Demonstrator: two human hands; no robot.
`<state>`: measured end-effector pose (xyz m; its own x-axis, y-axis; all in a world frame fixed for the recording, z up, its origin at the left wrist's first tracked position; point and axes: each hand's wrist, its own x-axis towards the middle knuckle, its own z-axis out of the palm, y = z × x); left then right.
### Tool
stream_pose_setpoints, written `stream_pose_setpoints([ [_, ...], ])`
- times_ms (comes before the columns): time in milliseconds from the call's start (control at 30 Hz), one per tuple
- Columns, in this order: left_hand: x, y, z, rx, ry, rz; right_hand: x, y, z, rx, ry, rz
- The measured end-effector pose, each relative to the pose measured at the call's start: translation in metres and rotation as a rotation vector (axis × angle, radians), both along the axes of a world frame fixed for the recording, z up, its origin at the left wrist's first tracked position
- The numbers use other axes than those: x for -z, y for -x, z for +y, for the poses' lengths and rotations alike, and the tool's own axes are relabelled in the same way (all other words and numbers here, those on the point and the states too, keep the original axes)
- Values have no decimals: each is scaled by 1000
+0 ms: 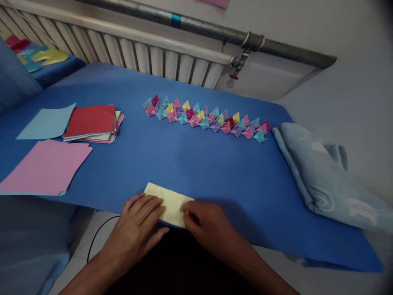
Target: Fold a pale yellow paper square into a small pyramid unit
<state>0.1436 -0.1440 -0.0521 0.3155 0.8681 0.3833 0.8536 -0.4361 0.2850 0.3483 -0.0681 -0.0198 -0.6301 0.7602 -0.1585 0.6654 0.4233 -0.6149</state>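
A pale yellow sheet of origami paper (172,203), folded into a rectangle, lies at the front edge of the blue table. My left hand (139,223) rests on its left end, fingers stretched out and pressing flat. At the right end, my right hand (204,223) has thumb and forefinger closed on the paper's edge; the other fingers are curled. Farther back stand rows of small folded paper shapes (204,116) in pink, teal, yellow, purple and red.
Left on the blue table (147,159) are a red-topped paper stack (90,121), a light blue sheet (46,123) and a pink stack (46,168). A folded blanket (325,180) lies right. Behind are a radiator (138,53) and a pipe (208,30).
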Motion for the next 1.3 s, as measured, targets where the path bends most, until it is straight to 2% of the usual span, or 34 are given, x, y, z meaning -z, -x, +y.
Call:
stream_pose_setpoints([
  [100, 3, -6, 2, 72, 39, -8, -8, -8, -6, -49, 99, 17],
  [200, 6, -8, 3, 71, 30, -10, -10, -18, -4, -31, -49, 34],
  [267, 7, -7, 3, 86, 12, -24, -7, -23, -2, -130, -185, 61],
  [367, 7, -6, 2, 97, -32, -50, 3, -29, 0, -328, -280, 78],
  [433, 8, -4, 1, 95, -62, -53, 10, -30, -1, -346, -323, 80],
  [533, 8, 0, -1, 84, -85, -12, 18, -30, -2, -300, -374, 101],
  [700, 4, -3, 2, -9, -121, 31, 19, -22, -2, -238, -419, 173],
  [867, -1, -18, 3, 57, -46, -20, 20, -18, -1, -242, -391, 172],
  [1067, 0, -22, 3, -17, -11, -86, 22, -24, -1, -52, -346, 167],
  [1300, -5, -25, 3, -160, 99, -123, 21, -19, 3, 51, -279, 185],
])
